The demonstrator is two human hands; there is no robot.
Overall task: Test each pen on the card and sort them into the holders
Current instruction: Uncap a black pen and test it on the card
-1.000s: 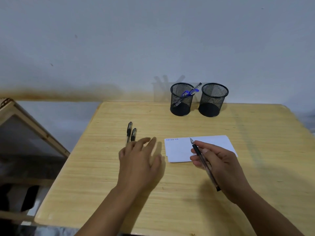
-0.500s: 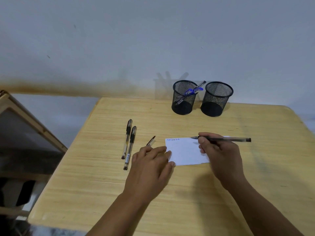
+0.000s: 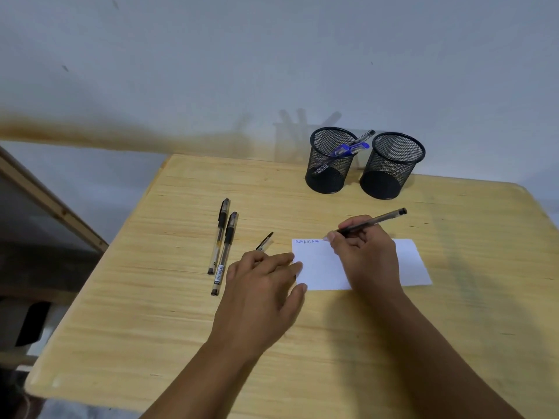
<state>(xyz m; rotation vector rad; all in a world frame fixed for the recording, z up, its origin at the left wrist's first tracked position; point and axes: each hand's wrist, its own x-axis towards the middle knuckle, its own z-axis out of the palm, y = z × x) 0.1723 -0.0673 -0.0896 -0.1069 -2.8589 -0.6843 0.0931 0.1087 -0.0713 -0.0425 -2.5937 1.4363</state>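
Note:
A white card (image 3: 320, 267) lies on the wooden table (image 3: 169, 328) with small blue scribbles along its top left edge. My right hand (image 3: 366, 255) grips a dark pen (image 3: 378, 221), its tip touching the card just right of the scribbles. My left hand (image 3: 263, 285) lies flat, fingertips pressing the card's left edge. A pen cap (image 3: 265, 241) pokes out beyond my left fingers. Two capped black pens (image 3: 222, 243) lie side by side to the left. Two black mesh holders stand at the back: the left holder (image 3: 328, 161) has pens in it, the right holder (image 3: 390, 166) looks empty.
A wooden frame (image 3: 51, 204) leans beside the table on the left. The wall runs close behind the holders. The table's right part and front are bare wood.
My right hand turned the pen and brought its tip down onto the card's top edge. My left hand slid right onto the card's left edge, uncovering the two pens and the cap.

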